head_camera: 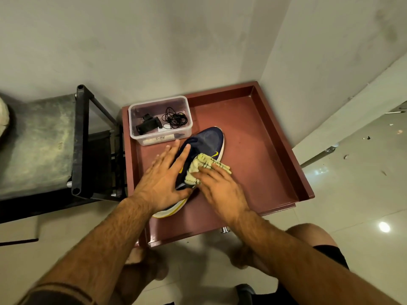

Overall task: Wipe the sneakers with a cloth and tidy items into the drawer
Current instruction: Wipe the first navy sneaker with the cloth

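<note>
A navy sneaker (209,139) with a yellow logo and a white-yellow sole lies in the open reddish-brown drawer (259,150), toe pointing away from me. My left hand (163,179) rests flat on the shoe's left side with straight fingers, steadying it. My right hand (218,188) presses a crumpled yellowish cloth (202,166) against the shoe's right side near the logo. The heel end is partly hidden under my hands.
A clear plastic box (160,119) holding a black cable, a small black device and a marker stands in the drawer's back-left corner. A black metal rack (83,139) with a grey cushion stands to the left. Walls close in behind and right; glossy tiled floor (352,183).
</note>
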